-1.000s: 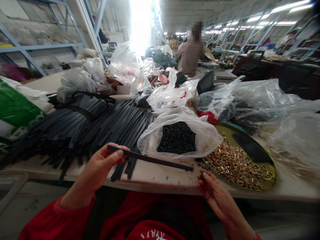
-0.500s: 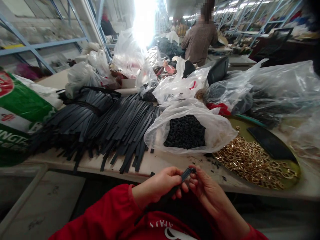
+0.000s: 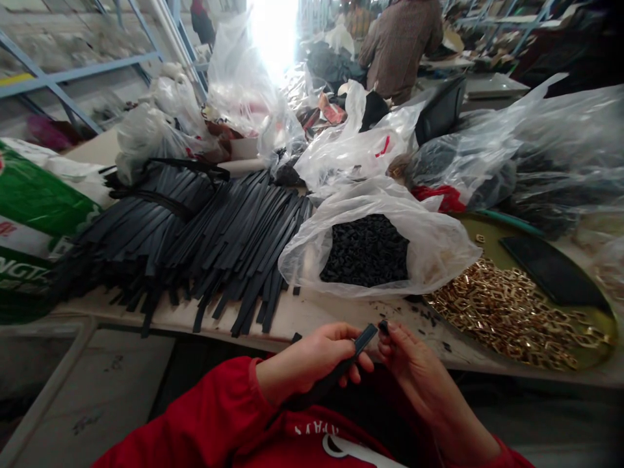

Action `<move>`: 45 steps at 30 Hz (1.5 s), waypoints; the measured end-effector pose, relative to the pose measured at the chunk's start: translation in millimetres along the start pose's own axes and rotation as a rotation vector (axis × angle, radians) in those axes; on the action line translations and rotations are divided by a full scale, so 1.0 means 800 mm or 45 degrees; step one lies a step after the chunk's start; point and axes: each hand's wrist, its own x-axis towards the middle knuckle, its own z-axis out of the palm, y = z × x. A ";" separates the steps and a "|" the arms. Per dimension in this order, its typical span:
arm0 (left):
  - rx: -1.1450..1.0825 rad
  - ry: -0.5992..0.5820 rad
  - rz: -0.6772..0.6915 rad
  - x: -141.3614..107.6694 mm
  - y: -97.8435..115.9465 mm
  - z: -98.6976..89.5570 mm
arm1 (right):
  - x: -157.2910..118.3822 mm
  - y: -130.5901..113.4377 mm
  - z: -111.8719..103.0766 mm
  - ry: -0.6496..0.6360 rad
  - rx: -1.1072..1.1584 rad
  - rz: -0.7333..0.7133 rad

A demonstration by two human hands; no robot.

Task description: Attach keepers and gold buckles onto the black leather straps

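My left hand (image 3: 336,354) is closed around a black strap (image 3: 365,338), whose squared end sticks out past the thumb toward the upper right. Just right of that end, my right hand (image 3: 407,354) pinches a small black piece (image 3: 383,326) between thumb and fingertips. A narrow gap separates the piece from the strap. Beyond my hands, small black loops (image 3: 363,250) fill an open clear plastic bag (image 3: 302,260). Many black straps (image 3: 234,247) lie bundled on the table to its left. At the right, gold metal buckles (image 3: 511,312) are heaped in a round tray (image 3: 602,335).
A dark flat slab (image 3: 550,270) rests in the tray. Clear plastic bags (image 3: 336,153) are piled behind. A green and white sack (image 3: 39,208) stands at the far left. Someone in a brown top (image 3: 402,49) is at the back.
The small black piece in my right hand has come away from the strap end, leaving a gap. The view has shifted slightly downward and closer to the table.
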 end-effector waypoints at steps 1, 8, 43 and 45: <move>0.080 0.012 0.033 0.001 -0.001 0.000 | -0.001 0.000 0.000 -0.017 -0.017 0.015; 0.986 0.309 0.320 0.009 -0.010 -0.002 | -0.007 0.001 -0.002 -0.119 -0.235 0.034; 0.669 0.012 0.157 -0.017 0.003 0.028 | -0.016 -0.069 -0.056 -0.119 -1.414 -0.703; 0.606 0.043 0.090 -0.012 0.008 0.030 | 0.005 -0.115 -0.085 0.264 -2.010 -0.995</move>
